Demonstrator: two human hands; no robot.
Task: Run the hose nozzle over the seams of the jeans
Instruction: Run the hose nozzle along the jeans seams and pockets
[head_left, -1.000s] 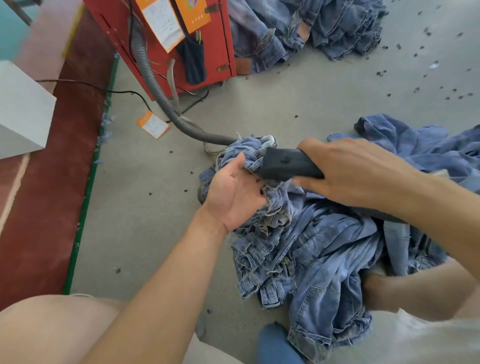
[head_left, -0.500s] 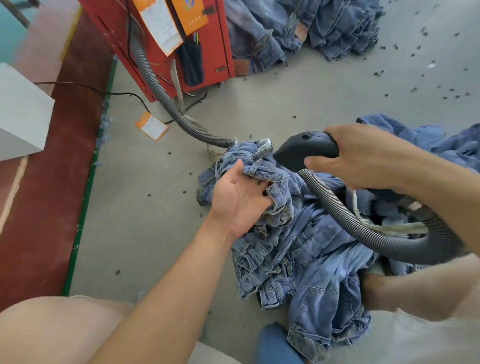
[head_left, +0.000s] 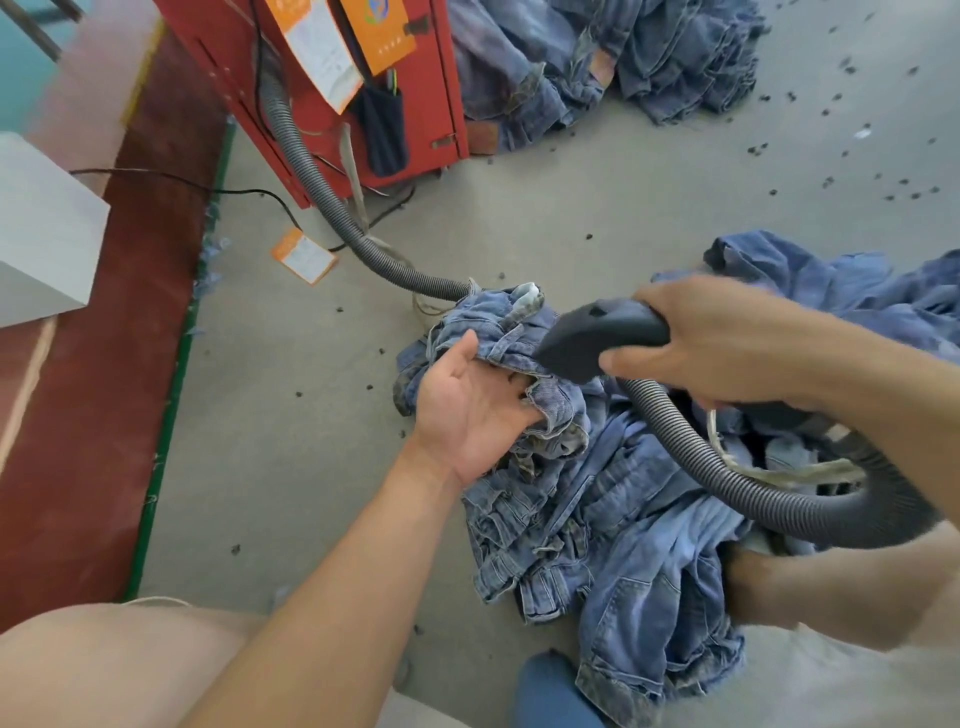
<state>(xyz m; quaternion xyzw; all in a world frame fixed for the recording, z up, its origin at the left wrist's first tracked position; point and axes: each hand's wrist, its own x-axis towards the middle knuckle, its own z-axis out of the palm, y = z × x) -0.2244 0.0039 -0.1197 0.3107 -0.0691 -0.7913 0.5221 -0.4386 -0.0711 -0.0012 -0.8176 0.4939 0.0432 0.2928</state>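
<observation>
A: Jeans (head_left: 613, 519) — lay bunched on the floor (head_left: 311, 467), just ahead of the knees. Where exactly?
B: Centre right, in a heap. Upper fold lifted in the left hand (head_left: 470, 410), palm up, fingers curled into the denim.
A: And the right hand (head_left: 727, 343)?
B: Wrapped round the nozzle (head_left: 597, 338); thumb underneath, fingers over the top. Tip touched the lifted fold, just beside the left thumb.
A: Hose (head_left: 727, 467)?
B: Looped down from the nozzle over the jeans, then off to the right. Farther stretch came out from behind the fold and climbed to the red cabinet (head_left: 332, 93).
A: Beyond that?
B: Orange tag (head_left: 304, 255) on the floor near the cabinet. More denim (head_left: 597, 57) piled at the far edge, dark specks scattered nearby.
</observation>
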